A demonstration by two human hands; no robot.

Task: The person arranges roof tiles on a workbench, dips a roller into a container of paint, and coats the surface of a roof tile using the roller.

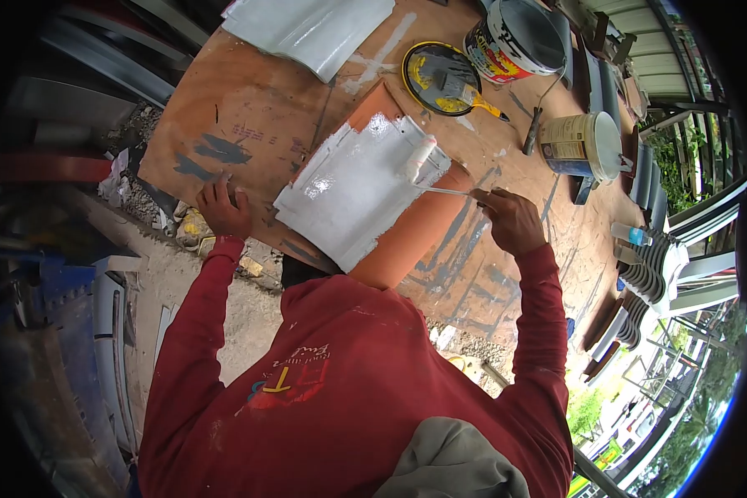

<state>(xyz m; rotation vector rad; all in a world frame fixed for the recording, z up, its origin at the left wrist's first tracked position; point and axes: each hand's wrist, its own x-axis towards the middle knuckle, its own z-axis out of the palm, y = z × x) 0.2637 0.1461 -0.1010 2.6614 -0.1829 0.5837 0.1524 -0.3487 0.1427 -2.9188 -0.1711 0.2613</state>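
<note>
An orange roof tile [419, 228] lies on the wooden board [266, 108], much of its top coated in wet whitish-grey paint. My right hand [515, 220] is closed round the handle of a small paint roller [421, 159], whose sleeve rests on the painted surface near the tile's right side. A strip along the tile's lower right edge and a corner at the top show bare orange. My left hand [225, 207] rests on the board's left edge, fingers apart, holding nothing, beside grey paint smears.
A coated tile [311, 29] lies at the top. Behind the work are a black lid [423, 70] with a yellow-handled brush [473, 97], an open paint bucket [519, 41] and a smaller pail [581, 145]. Stacked tiles [643, 274] and a plastic bottle [631, 234] stand at the right.
</note>
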